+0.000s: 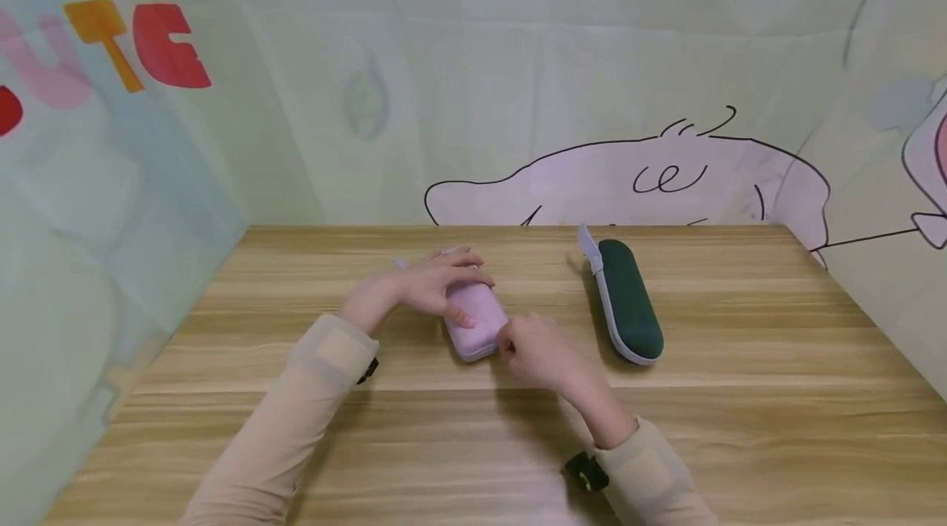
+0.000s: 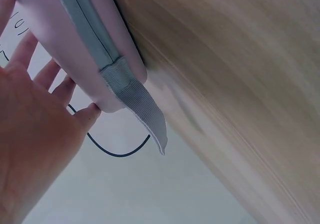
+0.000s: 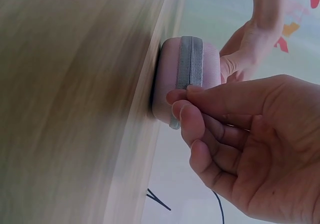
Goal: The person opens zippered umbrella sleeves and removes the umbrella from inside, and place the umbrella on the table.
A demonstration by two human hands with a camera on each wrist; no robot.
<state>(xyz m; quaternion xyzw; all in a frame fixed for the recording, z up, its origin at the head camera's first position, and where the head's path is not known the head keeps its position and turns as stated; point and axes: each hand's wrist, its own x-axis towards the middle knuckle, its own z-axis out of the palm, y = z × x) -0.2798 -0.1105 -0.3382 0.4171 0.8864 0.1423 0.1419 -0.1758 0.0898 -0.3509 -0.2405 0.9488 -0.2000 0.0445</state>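
Observation:
A pink zip case (image 1: 481, 316) lies on the table, with a grey zip band (image 3: 190, 59) round its side. My left hand (image 1: 440, 283) rests on top of it, fingers spread and thumb on the lid. In the left wrist view a grey fabric tab (image 2: 142, 104) sticks out from the case's end. At the near end, my right hand (image 1: 536, 349) pinches at the zip with thumb and forefinger; the zip pull itself is hidden between them. The other right fingers curl in towards the palm.
A dark green zip case (image 1: 631, 300) with a pale zip band and a fabric tab lies to the right of the hands. Behind the wooden table (image 1: 740, 394) hangs a printed cloth (image 1: 459, 82) with cartoon drawings, also along the sides.

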